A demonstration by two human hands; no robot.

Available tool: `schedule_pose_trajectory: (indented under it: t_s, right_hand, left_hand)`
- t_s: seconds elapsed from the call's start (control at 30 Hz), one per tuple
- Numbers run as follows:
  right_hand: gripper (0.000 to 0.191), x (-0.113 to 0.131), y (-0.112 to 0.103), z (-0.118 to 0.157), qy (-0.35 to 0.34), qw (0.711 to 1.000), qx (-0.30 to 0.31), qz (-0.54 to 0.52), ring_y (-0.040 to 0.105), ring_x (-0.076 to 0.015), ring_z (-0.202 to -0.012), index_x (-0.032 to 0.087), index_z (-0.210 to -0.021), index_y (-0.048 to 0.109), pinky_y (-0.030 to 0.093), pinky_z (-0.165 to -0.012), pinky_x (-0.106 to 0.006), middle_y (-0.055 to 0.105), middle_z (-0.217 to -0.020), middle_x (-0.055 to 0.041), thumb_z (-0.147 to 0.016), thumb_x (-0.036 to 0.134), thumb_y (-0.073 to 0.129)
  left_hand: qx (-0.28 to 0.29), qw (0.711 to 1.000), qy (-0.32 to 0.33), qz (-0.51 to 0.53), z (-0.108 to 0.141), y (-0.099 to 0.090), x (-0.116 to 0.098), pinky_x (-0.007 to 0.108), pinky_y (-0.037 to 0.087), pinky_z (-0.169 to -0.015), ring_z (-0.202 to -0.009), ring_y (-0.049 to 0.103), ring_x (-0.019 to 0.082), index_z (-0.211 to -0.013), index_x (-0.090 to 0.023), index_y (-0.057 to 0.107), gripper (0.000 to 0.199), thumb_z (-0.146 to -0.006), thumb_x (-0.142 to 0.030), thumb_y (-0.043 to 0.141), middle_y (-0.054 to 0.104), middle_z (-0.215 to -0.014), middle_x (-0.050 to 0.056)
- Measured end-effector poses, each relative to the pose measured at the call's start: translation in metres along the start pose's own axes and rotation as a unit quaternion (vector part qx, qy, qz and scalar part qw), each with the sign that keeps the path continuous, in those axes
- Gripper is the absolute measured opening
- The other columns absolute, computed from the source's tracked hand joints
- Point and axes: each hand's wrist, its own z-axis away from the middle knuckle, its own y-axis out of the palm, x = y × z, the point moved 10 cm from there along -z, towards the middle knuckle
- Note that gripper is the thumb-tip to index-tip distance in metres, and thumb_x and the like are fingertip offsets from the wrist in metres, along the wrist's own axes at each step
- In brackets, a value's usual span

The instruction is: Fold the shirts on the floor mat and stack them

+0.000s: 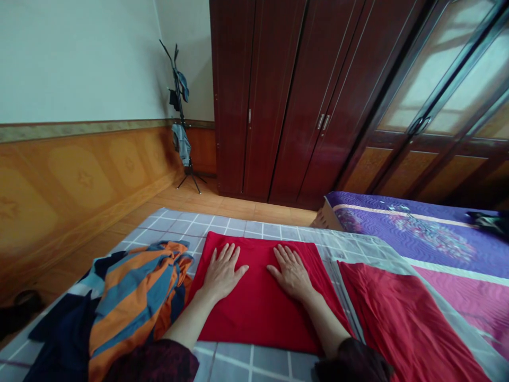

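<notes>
A bright red cloth [262, 307] lies flat on the grey checked bed cover [234, 361], its edges fairly straight. My left hand [223, 271] rests palm down on its upper left part, fingers spread. On the upper right part lies my right hand [292, 271], also flat with spread fingers. Neither hand grips anything. To the left is a crumpled orange and blue striped garment [133, 302] with dark blue cloth beside it. Another red garment [401, 313], wrinkled, lies to the right.
Beyond the bed stand dark red wardrobes [294, 95]. A coat rack [181, 114] holding a few items is in the back left corner. At the right is a purple and pink patterned bedspread [429, 233] with a dark item on it.
</notes>
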Motion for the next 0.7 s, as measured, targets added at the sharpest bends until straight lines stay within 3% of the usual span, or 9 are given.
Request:
schedule_pose_trajectory:
  t_s: [0.1,0.2,0.27,0.37,0.43,0.47,0.53,0.63,0.7]
  right_hand:
    - [0.069,-0.059,-0.003,0.0,0.114,0.992,-0.022,0.043,0.022,-0.0312,-0.139,0.008,-0.144,0.032,0.018,-0.112,-0.049,0.028,-0.15,-0.0156,-0.093,0.055,0.034]
    - [0.067,-0.07,-0.009,0.005,0.18,0.98,-0.051,0.066,0.022,-0.0339,-0.139,0.003,-0.143,0.033,0.02,-0.111,-0.049,0.028,-0.149,-0.0214,-0.093,0.048,0.041]
    - [0.063,-0.038,-0.012,0.004,0.137,0.987,-0.069,0.056,0.02,-0.0335,-0.139,0.005,-0.143,0.034,0.021,-0.111,-0.048,0.025,-0.15,-0.0209,-0.093,0.042,0.042]
    - [0.056,0.041,-0.004,0.003,-0.044,0.998,-0.048,0.001,0.02,-0.0266,-0.141,0.014,-0.145,0.033,0.021,-0.112,-0.043,0.025,-0.152,-0.011,-0.094,0.038,0.037]
    - [0.056,0.073,0.004,0.005,-0.126,0.991,-0.016,-0.029,0.021,-0.0241,-0.14,0.018,-0.145,0.033,0.021,-0.113,-0.042,0.029,-0.151,-0.0064,-0.095,0.043,0.035]
    - [0.058,0.074,0.008,0.003,-0.128,0.991,-0.005,-0.034,0.022,-0.0242,-0.14,0.019,-0.145,0.033,0.02,-0.113,-0.042,0.03,-0.151,-0.006,-0.095,0.047,0.034]
    - [0.062,0.047,0.01,-0.004,-0.067,0.998,-0.002,-0.021,0.021,-0.0262,-0.14,0.016,-0.144,0.034,0.018,-0.113,-0.045,0.029,-0.151,-0.0081,-0.094,0.053,0.033]
    - [0.064,-0.019,0.005,-0.01,0.067,0.997,-0.017,0.023,0.021,-0.0286,-0.14,0.011,-0.144,0.034,0.017,-0.112,-0.047,0.028,-0.151,-0.0122,-0.094,0.052,0.033]
    - [0.065,-0.048,-0.002,-0.007,0.132,0.99,-0.031,0.047,0.023,-0.0313,-0.139,0.007,-0.144,0.033,0.018,-0.111,-0.048,0.029,-0.15,-0.0165,-0.095,0.049,0.034]
  left_hand:
    - [-0.005,0.999,-0.045,-0.024,-0.005,-0.005,0.021,0.056,0.019,-0.112,-0.14,0.022,0.032,-0.143,-0.012,0.036,0.065,-0.094,-0.055,0.03,0.029,-0.151,0.014]
    - [-0.041,0.995,-0.074,-0.056,-0.005,-0.017,0.024,0.055,0.019,-0.112,-0.14,0.022,0.032,-0.142,-0.01,0.037,0.059,-0.095,-0.045,0.034,0.027,-0.151,0.014]
    - [-0.064,0.996,-0.027,-0.059,-0.005,-0.022,0.004,0.054,0.016,-0.113,-0.141,0.019,0.03,-0.143,-0.012,0.034,0.054,-0.095,-0.037,0.036,0.025,-0.152,0.011]
    - [-0.045,0.996,0.074,-0.026,-0.006,-0.012,-0.031,0.05,0.017,-0.115,-0.142,0.019,0.024,-0.145,-0.021,0.03,0.052,-0.095,-0.033,0.036,0.028,-0.152,0.004]
    - [-0.009,0.997,0.08,-0.009,-0.009,-0.001,-0.032,0.05,0.018,-0.114,-0.14,0.023,0.023,-0.144,-0.022,0.034,0.05,-0.096,-0.036,0.035,0.032,-0.15,0.004]
    - [0.004,0.998,0.061,-0.009,-0.011,0.004,-0.024,0.051,0.018,-0.114,-0.14,0.024,0.024,-0.143,-0.022,0.036,0.05,-0.096,-0.038,0.035,0.034,-0.15,0.004]
    - [0.01,1.0,0.0,-0.02,-0.016,0.005,0.002,0.052,0.017,-0.114,-0.14,0.025,0.025,-0.142,-0.022,0.037,0.052,-0.095,-0.043,0.035,0.033,-0.15,0.004]
    - [-0.007,0.996,-0.086,-0.037,-0.016,-0.006,0.043,0.055,0.019,-0.111,-0.139,0.026,0.029,-0.143,-0.017,0.036,0.055,-0.095,-0.044,0.034,0.032,-0.15,0.01]
    - [-0.021,0.991,-0.122,-0.044,-0.012,-0.017,0.057,0.06,0.019,-0.109,-0.139,0.024,0.034,-0.143,-0.011,0.035,0.056,-0.095,-0.04,0.033,0.031,-0.149,0.016]
